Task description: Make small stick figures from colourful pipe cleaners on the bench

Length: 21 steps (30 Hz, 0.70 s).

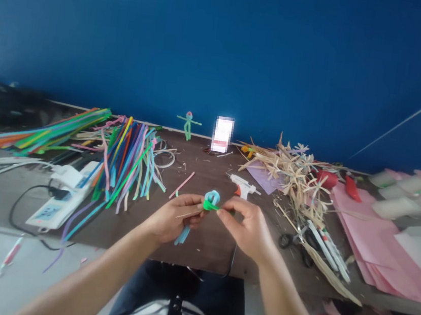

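Observation:
Over the front middle of the table, my left hand (182,213) is closed on a small figure (212,197) of bent pipe cleaners. Its top is a light blue loop, with a green strip wrapped round just below. Light blue ends (182,235) hang down under my left fingers, and a thin pale strip sticks out between them. My right hand (243,223) pinches the free end of the green pipe cleaner (212,207) between thumb and forefinger. A white glue gun (244,186) lies just beyond my right hand.
Colourful pipe cleaners (121,162) and a white power strip (61,205) with cables lie left. A finished-looking green figure (188,125) and a bright phone-like screen (222,134) stand by the wall. Right are pale straw-like strips (289,167), scissors (295,237) and pink sheets (362,232).

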### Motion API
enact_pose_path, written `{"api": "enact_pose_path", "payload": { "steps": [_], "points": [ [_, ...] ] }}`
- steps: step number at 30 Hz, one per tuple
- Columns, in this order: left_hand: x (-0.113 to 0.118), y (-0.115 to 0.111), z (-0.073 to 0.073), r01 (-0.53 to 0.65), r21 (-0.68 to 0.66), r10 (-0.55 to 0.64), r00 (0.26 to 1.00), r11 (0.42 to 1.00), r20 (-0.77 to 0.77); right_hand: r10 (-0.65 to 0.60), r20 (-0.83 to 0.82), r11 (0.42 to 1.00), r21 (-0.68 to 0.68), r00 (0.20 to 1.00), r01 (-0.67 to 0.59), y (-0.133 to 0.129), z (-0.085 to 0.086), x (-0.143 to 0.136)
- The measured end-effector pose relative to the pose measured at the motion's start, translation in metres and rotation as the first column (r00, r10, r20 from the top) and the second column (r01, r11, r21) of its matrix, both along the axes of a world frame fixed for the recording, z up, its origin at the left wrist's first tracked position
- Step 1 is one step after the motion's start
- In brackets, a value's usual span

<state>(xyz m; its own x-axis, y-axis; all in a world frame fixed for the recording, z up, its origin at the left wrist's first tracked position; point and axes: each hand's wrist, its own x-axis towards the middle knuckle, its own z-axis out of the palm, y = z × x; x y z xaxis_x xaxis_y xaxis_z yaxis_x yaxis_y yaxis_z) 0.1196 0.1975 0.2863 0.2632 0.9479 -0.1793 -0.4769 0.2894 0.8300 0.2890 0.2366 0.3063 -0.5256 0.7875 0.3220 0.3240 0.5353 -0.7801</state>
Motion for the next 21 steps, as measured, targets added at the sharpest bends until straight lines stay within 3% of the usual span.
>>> {"api": "enact_pose_path", "payload": {
  "steps": [6, 11, 21],
  "points": [
    [-0.006, -0.002, 0.0, 0.13, -0.078, -0.127, 0.991, 0.988, 0.05, 0.091, -0.019, 0.988, -0.121, 0.996, -0.093, 0.003, 0.008, 0.006],
    [-0.006, -0.003, 0.0, 0.163, -0.068, -0.161, 0.987, 0.984, 0.026, 0.187, -0.049, 0.943, -0.271, 0.981, -0.193, 0.003, 0.014, 0.005],
    [-0.007, -0.003, 0.004, 0.145, 0.105, -0.12, 0.97, 0.984, -0.211, 0.156, -0.215, 0.918, -0.329, 0.964, -0.222, 0.007, -0.007, -0.003]
  ]
}}
